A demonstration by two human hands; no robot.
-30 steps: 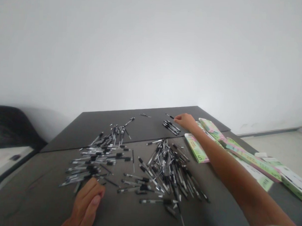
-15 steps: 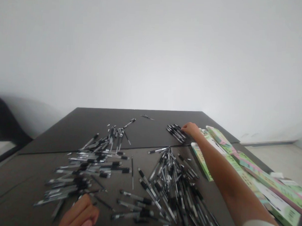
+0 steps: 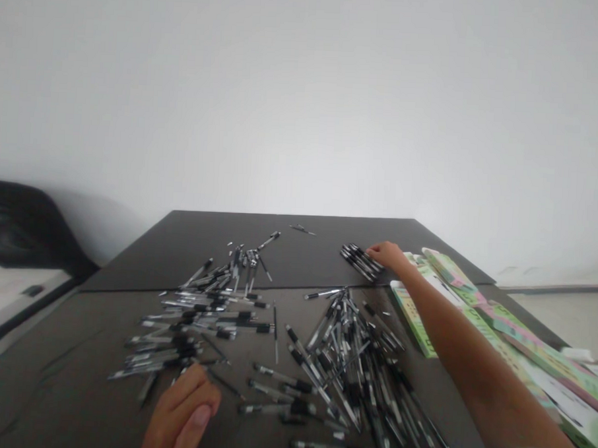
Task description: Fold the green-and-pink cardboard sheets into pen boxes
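My left hand (image 3: 184, 407) is curled into a loose fist at the near edge of the left heap of pens (image 3: 201, 305); nothing shows in it. Reaching far forward, my right hand (image 3: 387, 254) has its fingers pinched together at the end of a pen in a small row of black-gripped pens (image 3: 361, 263). These pens lie side by side at the back right. Clear-barrelled pens with black grips also form a second heap (image 3: 357, 358) in front of my right arm, pointing various ways.
Green and pink printed boxes (image 3: 478, 311) lie along the table's right side, partly behind my right forearm. Thin pen pieces (image 3: 303, 229) rest near the back of the dark table (image 3: 204, 230). A black chair (image 3: 36, 232) stands at the left, and a white wall rises behind.
The view has shifted a little to the left, so everything sits further right. My right hand stays at the row of pens, and my left hand is still closed beside the left heap.
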